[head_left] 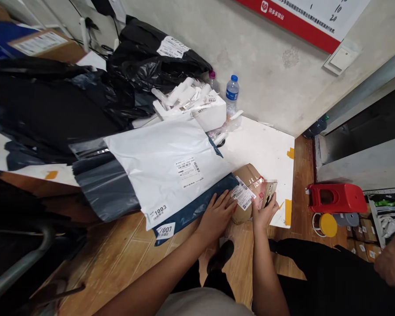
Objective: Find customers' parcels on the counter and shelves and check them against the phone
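My left hand lies flat with its fingers stretched out, over the edge of a dark blue mailer bag and against a brown cardboard box. In my right hand is a gold smartphone, upright at the box's right side, its camera side showing. The box carries a white shipping label and clear tape. A white mailer bag marked 1003 rests on the blue one, whose tag appears to read 1007.
Black plastic parcels crowd the left of the white table. Behind are a white box of label rolls and a water bottle. A red stool stands on the floor at right, near another person's dark-clothed legs.
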A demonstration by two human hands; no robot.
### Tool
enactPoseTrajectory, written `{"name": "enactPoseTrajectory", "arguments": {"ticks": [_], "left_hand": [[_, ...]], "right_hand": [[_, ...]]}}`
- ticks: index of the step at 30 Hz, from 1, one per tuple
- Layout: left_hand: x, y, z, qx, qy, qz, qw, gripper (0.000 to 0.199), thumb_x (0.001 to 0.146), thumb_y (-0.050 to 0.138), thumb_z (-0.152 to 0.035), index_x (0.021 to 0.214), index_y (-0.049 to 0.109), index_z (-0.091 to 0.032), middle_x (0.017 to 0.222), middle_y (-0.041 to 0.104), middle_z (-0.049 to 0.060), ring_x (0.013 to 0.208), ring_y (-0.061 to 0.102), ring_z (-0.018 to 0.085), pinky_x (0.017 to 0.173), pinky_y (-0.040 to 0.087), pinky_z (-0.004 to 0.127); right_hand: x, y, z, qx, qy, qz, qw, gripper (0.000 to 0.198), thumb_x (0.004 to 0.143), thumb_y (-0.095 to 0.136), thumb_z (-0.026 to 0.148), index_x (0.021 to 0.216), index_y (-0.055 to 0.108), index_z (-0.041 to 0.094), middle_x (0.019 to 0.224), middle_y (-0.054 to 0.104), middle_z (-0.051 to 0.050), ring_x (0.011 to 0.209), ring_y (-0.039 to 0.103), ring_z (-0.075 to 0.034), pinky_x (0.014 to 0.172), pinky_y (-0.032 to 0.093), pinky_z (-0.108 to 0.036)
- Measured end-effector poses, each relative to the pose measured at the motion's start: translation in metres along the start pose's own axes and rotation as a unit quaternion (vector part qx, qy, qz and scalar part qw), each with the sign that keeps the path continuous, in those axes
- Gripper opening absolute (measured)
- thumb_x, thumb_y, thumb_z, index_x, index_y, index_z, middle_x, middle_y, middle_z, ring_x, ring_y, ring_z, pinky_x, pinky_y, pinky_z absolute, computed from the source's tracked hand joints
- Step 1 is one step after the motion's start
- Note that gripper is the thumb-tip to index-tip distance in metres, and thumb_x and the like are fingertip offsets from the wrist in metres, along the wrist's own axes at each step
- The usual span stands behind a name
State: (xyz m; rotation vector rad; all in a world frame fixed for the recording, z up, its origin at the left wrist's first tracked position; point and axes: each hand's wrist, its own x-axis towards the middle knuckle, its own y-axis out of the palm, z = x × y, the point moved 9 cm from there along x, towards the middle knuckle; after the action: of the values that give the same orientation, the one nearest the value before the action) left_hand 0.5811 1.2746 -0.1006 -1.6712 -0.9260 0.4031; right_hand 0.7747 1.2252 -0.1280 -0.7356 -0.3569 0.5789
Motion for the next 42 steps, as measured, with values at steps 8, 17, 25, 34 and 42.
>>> {"name": "enactPoseTrajectory", "arguments": {"ticks": [8,17,25,34,42], "left_hand": [[0.005,0.011,0.003,0.007,-0.026,0.053,0.998,0.044,0.097,0.038,-0.018,0.132,0.06,-0.006,0.147,0.053,0.018,0.139,0.046,0.034,0.11,0.042,0.06],[0.013,0.004,0.007,-0.046,-0.038,0.087,0.994,0.043,0.096,0.039,-0.02,0.131,0.061,-0.01,0.148,0.052,0.016,0.141,0.044,0.033,0.114,0.031,0.067],[0.023,0.019,-0.008,-0.007,-0.088,0.127,0.988,0.059,0.085,0.052,-0.024,0.139,0.053,0.0,0.148,0.049,0.027,0.142,0.039,0.037,0.121,0.019,0.061],[0.02,-0.028,0.008,-0.034,-0.038,0.001,0.999,0.041,0.085,0.056,-0.025,0.121,0.069,-0.012,0.122,0.066,0.019,0.116,0.057,0.035,0.115,0.03,0.064],[-0.04,-0.036,0.099,0.014,-0.178,-0.018,0.984,0.055,0.08,0.048,-0.007,0.133,0.06,-0.011,0.137,0.06,0.022,0.127,0.055,0.038,0.099,0.05,0.054]], "right_hand": [[-0.003,0.001,-0.003,0.012,-0.007,0.005,1.0,0.099,0.076,0.063,0.068,0.15,0.033,0.009,0.125,0.044,-0.024,0.121,0.048,-0.041,0.104,0.042,-0.056],[-0.001,0.003,-0.004,0.006,-0.013,0.007,1.0,0.099,0.076,0.063,0.068,0.151,0.032,0.01,0.125,0.045,-0.024,0.123,0.046,-0.041,0.103,0.043,-0.056],[0.001,0.004,-0.005,0.022,0.015,0.02,0.999,0.101,0.071,0.067,0.063,0.15,0.034,0.008,0.127,0.043,-0.025,0.124,0.046,-0.042,0.108,0.039,-0.057],[0.001,-0.018,-0.014,0.205,0.104,0.108,0.967,0.111,0.062,0.071,0.068,0.149,0.027,0.015,0.135,0.055,-0.023,0.118,0.06,-0.033,0.101,0.049,-0.049],[-0.058,-0.069,-0.024,0.441,0.242,0.21,0.838,0.076,0.072,0.068,0.066,0.136,0.048,0.029,0.121,0.072,-0.012,0.103,0.073,-0.032,0.078,0.06,-0.048]]}}
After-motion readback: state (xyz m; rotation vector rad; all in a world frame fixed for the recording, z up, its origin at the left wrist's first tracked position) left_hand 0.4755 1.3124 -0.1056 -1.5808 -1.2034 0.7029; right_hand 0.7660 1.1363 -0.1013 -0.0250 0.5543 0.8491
